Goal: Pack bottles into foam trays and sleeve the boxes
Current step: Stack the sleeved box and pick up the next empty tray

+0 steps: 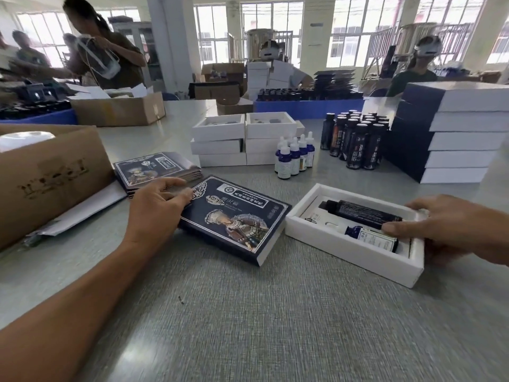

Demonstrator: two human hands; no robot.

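A white box with a foam tray (pixel 341 245) lies open on the grey table (pixel 248 312). In it lie a tall black bottle (pixel 360 210) and a small blue dropper bottle (pixel 371 238). My right hand (pixel 446 224) grips the tray's right end, thumb over the dropper bottle's end. To its left lies a dark blue printed sleeve (pixel 234 219), opened into a box shape. My left hand (pixel 157 208) holds the sleeve's far left end, fingers curled round its edge.
A stack of flat sleeves (pixel 154 169) lies behind my left hand, beside a cardboard carton (pixel 46 177). Empty white trays (pixel 242 139), several dropper bottles (pixel 294 155) and black bottles (pixel 355 139) stand mid-table. Sleeved boxes (pixel 451 133) are stacked at right. Other people work behind.
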